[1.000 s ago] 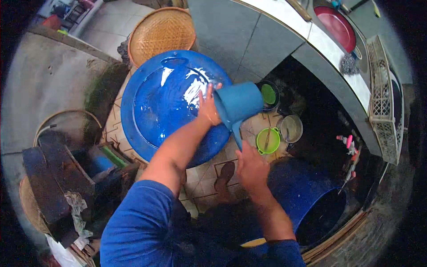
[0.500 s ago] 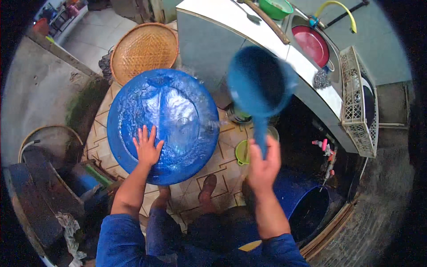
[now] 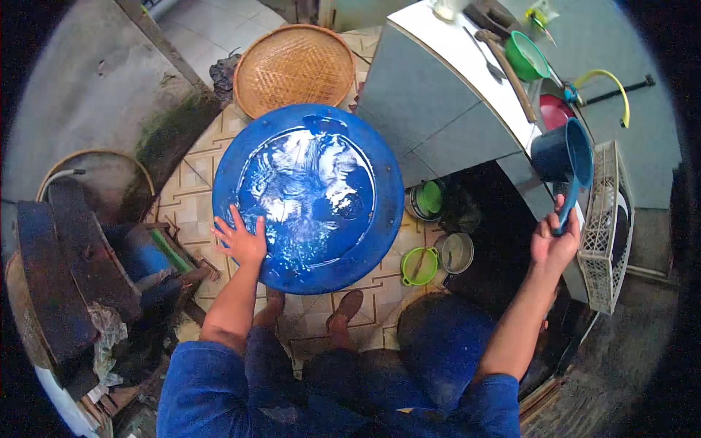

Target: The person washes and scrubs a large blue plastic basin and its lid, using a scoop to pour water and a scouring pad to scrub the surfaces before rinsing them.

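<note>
A large round blue lid (image 3: 385,241), wet and holding a shallow pool of rippling water, fills the middle of the view in front of my feet. My left hand (image 3: 244,239) presses on its near left rim, fingers spread. Out to the right, my right hand (image 3: 556,244) is wrapped round the handle of a blue water dipper (image 3: 553,152). The dipper is tilted, its mouth turned to the right, beside the counter edge. How much water is inside it cannot be seen.
A woven bamboo tray (image 3: 296,69) leans beyond the lid. On the white counter (image 3: 438,44) are a green bowl (image 3: 527,57) and a spoon (image 3: 495,69). A white plastic crate (image 3: 606,241) stands right of the dipper. A lime-green strainer (image 3: 420,266) and pots (image 3: 456,252) lie on the floor.
My right hand has swung the dipper away to the right, from beside the lid to the counter's edge. My left hand stays on the rim. The water has spread into a rippling pool.
</note>
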Tool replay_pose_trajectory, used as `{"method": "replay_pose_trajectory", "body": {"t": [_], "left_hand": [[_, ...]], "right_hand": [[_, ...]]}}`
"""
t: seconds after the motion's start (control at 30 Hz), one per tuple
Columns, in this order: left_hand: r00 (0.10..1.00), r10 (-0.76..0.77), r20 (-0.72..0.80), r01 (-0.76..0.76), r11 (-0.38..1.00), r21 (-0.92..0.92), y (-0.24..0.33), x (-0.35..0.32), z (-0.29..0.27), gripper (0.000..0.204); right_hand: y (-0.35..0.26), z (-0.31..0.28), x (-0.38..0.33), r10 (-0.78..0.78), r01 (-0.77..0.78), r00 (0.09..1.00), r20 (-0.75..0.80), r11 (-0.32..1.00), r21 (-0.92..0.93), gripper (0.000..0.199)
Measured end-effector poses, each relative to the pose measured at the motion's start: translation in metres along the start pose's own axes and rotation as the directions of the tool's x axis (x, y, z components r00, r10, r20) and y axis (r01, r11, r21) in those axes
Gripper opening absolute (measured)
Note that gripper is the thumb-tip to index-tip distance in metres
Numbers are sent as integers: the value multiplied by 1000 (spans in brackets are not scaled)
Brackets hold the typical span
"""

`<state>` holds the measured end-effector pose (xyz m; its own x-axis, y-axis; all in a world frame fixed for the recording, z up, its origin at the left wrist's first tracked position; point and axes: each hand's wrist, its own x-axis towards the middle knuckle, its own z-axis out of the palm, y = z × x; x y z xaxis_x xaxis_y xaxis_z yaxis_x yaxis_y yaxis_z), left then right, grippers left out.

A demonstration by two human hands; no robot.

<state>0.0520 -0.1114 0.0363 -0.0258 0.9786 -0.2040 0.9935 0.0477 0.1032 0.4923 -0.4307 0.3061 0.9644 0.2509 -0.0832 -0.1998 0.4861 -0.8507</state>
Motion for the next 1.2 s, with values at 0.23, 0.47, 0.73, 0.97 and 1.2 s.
{"method": "replay_pose_trajectory", "body": {"t": [0.23,0.47,0.73,0.97,1.2], "left_hand": [[999,-26,-48,29,998,51,-2,3,5,84],[1000,-8,-4,8,1000,11,-5,7,1,90],[998,5,-70,-9,998,-58,-6,9,4,91],[998,9,-59,-13,998,-69,-11,7,4,92],[999,30,-24,-32,996,-77,-8,8,0,94]], "right_hand": [[5,1,10,-73,22,981,-182,965,-263,50],[225,-30,-125,-133,404,914,383,234,-884,28],[387,93,-265,521,767,534,666,34,-641,80],[396,108,-128,476,807,567,672,-160,-568,74],[444,152,-17,-63,201,968,242,-383,-902,73]]}}
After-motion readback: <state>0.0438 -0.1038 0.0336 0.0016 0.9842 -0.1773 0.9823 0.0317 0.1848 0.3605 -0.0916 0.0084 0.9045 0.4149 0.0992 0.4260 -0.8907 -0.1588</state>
